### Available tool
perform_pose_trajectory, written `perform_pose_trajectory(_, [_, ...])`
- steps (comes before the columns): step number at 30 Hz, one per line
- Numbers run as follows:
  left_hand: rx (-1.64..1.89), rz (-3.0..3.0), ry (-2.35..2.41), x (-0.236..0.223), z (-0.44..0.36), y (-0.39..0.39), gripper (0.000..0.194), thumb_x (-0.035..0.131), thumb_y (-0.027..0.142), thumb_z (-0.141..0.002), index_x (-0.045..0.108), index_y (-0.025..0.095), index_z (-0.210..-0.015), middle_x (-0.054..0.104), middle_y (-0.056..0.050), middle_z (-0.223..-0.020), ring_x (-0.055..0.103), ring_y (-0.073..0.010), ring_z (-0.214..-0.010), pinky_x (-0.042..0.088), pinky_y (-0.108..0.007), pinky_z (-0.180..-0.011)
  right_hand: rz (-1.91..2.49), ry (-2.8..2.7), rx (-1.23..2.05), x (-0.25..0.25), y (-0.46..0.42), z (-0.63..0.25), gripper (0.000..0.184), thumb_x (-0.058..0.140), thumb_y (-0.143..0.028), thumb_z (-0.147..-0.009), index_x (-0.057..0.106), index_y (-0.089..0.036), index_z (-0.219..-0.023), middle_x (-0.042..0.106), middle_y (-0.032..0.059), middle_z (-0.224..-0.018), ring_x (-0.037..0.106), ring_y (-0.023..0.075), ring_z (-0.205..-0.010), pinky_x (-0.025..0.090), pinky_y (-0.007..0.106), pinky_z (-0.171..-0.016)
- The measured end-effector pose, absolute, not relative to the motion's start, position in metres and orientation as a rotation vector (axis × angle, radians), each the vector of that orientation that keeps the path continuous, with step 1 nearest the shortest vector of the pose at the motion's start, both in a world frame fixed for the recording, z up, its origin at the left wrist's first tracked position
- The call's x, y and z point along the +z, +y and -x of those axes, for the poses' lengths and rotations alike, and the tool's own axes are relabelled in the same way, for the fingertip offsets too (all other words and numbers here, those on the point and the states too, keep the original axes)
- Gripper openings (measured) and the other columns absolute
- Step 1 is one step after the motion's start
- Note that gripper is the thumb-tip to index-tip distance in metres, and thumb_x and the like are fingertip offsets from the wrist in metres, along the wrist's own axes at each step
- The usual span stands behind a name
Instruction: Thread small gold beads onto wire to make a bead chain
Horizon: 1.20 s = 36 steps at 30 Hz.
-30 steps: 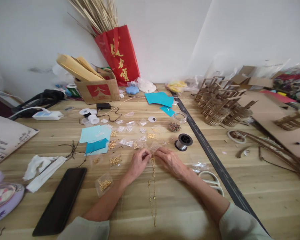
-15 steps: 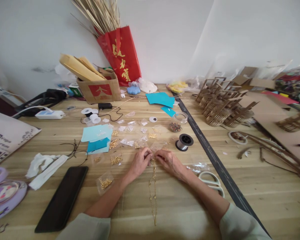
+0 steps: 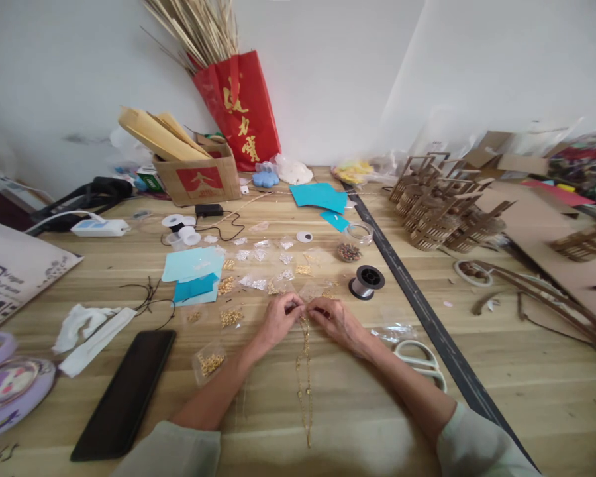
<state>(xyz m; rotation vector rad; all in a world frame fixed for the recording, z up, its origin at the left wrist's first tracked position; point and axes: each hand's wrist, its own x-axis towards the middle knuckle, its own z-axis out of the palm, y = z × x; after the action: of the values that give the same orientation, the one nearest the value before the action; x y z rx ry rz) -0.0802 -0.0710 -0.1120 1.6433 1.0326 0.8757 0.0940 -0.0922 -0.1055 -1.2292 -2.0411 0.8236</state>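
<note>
My left hand (image 3: 277,320) and my right hand (image 3: 336,319) meet at the middle of the wooden table, fingertips pinched together on the far end of a gold beaded chain (image 3: 305,377). The chain runs from my fingers straight back toward me across the table. Small clear bags of gold and silver beads (image 3: 252,283) lie just beyond my hands. Another bag of gold beads (image 3: 208,363) lies left of my left forearm.
A black phone (image 3: 124,394) lies at the near left, white scissors (image 3: 422,363) beside my right forearm, a thread spool (image 3: 366,281) and bead jar (image 3: 347,252) beyond. Blue paper (image 3: 191,271), a cardboard box (image 3: 198,175), a red bag (image 3: 238,109) and wooden models (image 3: 442,212) crowd the back.
My hands have drawn slightly closer together on the chain's end; otherwise the scene holds still apart from a small camera shift.
</note>
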Motion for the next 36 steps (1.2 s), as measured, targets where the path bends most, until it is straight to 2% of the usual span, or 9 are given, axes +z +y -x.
perform_pose_trajectory(7, [0.921, -1.68, 1.068, -0.111, 0.08, -0.072, 0.013, 0.057, 0.024, -0.079, 0.058, 0.015, -0.07, 0.061, -0.001, -0.063, 0.056, -0.0127, -0.058, 0.043, -0.023, -0.057, 1.269, -1.97, 0.899, -0.101, -0.092, -0.094, 0.02, 0.049, -0.024, -0.088, 0.065, -0.015, -0.08, 0.061, 0.0009, -0.067, 0.051, 0.0125, -0.061, 0.037, 0.022, -0.058])
perform_pose_trajectory(15, [0.841, -1.435, 0.983, -0.113, 0.081, -0.073, 0.021, 0.059, 0.035, -0.079, 0.057, 0.015, -0.078, 0.066, -0.005, -0.074, 0.061, -0.014, -0.063, 0.049, -0.024, -0.058, 1.249, -1.865, 1.011, -0.103, -0.09, -0.097, 0.021, 0.052, -0.026, -0.086, 0.067, -0.015, -0.08, 0.066, 0.0024, -0.074, 0.055, 0.0137, -0.067, 0.04, 0.023, -0.062])
perform_pose_trajectory(23, [0.905, -1.515, 0.992, -0.115, 0.082, -0.07, 0.013, 0.062, 0.026, -0.076, 0.059, 0.014, -0.071, 0.059, 0.001, -0.063, 0.056, -0.012, -0.059, 0.045, -0.023, -0.059, 1.257, -1.746, 1.131, -0.104, -0.088, -0.096, 0.02, 0.054, -0.028, -0.083, 0.065, -0.014, -0.076, 0.06, 0.0, -0.064, 0.05, 0.012, -0.06, 0.036, 0.022, -0.057])
perform_pose_trajectory(29, [0.885, -1.486, 0.973, -0.119, 0.085, -0.068, 0.012, 0.068, 0.022, -0.071, 0.063, 0.013, -0.077, 0.066, -0.004, -0.075, 0.063, -0.0162, -0.073, 0.05, -0.028, -0.07, 1.313, -1.736, 1.145, -0.096, -0.089, -0.094, 0.02, 0.053, -0.026, -0.082, 0.066, -0.013, -0.074, 0.063, 0.0022, -0.067, 0.051, 0.0126, -0.061, 0.036, 0.023, -0.057])
perform_pose_trajectory(36, [0.865, -1.493, 0.98, -0.122, 0.086, -0.066, 0.011, 0.067, 0.018, -0.071, 0.062, 0.013, -0.079, 0.066, -0.005, -0.077, 0.064, -0.0165, -0.073, 0.052, -0.03, -0.072, 1.32, -1.699, 1.177, -0.096, -0.089, -0.094, 0.02, 0.053, -0.026, -0.082, 0.065, -0.012, -0.073, 0.061, 0.0012, -0.064, 0.048, 0.011, -0.057, 0.034, 0.022, -0.053])
